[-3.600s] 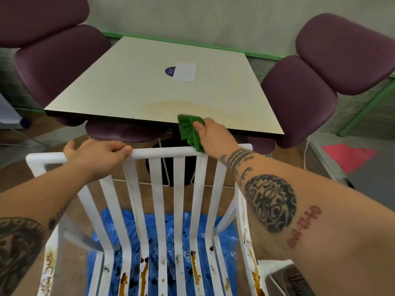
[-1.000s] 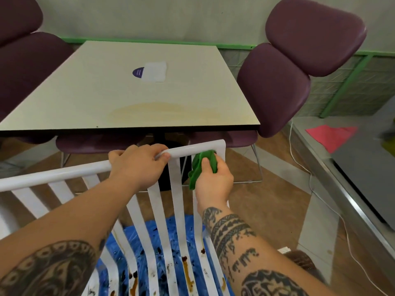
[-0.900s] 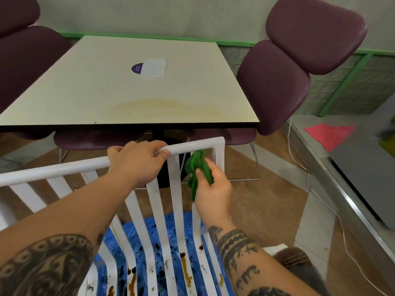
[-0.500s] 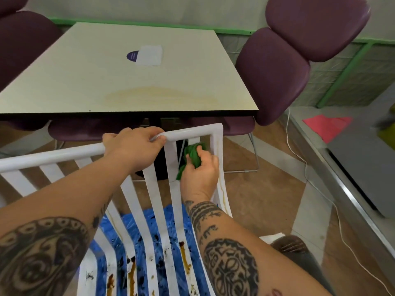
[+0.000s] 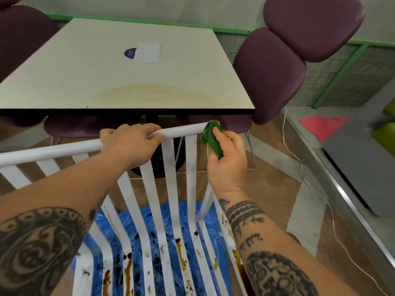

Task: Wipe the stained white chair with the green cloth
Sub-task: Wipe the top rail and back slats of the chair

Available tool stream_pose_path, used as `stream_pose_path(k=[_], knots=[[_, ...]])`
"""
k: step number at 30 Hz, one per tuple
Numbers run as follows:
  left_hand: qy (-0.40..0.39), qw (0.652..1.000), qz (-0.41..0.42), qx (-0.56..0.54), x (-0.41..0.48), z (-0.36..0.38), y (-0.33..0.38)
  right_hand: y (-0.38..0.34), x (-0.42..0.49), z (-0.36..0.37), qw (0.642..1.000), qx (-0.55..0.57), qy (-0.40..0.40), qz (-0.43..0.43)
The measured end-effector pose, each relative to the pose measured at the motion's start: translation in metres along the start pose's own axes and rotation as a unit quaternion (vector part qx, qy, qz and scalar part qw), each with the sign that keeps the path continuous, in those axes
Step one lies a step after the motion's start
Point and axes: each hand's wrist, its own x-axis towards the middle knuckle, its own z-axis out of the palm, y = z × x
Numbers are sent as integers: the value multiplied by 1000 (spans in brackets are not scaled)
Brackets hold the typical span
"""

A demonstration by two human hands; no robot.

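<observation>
The white slatted chair (image 5: 168,182) stands just in front of me, its back toward the table. Brown and dark stains streak the lower slats and seat. My left hand (image 5: 130,144) grips the round top rail near its middle. My right hand (image 5: 227,159) holds the bunched green cloth (image 5: 210,137) against the rail's right corner, where the rail bends down into the side post. The cloth covers that corner.
A beige table (image 5: 128,77) with a faint yellow stain and a white slip of paper (image 5: 148,52) stands right beyond the chair. Purple padded chairs (image 5: 284,58) surround it. A blue plastic sheet (image 5: 158,238) lies under the white chair. A metal ledge (image 5: 333,182) and white cable run along the right.
My right hand has moved the cloth from the upper slats, below the rail, up to the rail's right corner. My left hand has kept its grip on the rail.
</observation>
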Motion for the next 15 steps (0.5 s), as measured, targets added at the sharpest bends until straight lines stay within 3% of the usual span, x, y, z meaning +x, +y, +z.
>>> stream_pose_path(k=[5,11,15], knots=[[5,1000,-4,-4,0,2,-1,34,4,7,992,-94,-77,-42],[-1,1000,-10,-2,-1,0,1,44,-4,-28,958,-161,-236,34],[-6,1000,-14,2,-1,-4,2,31,22,-29,981,-104,-161,-22]])
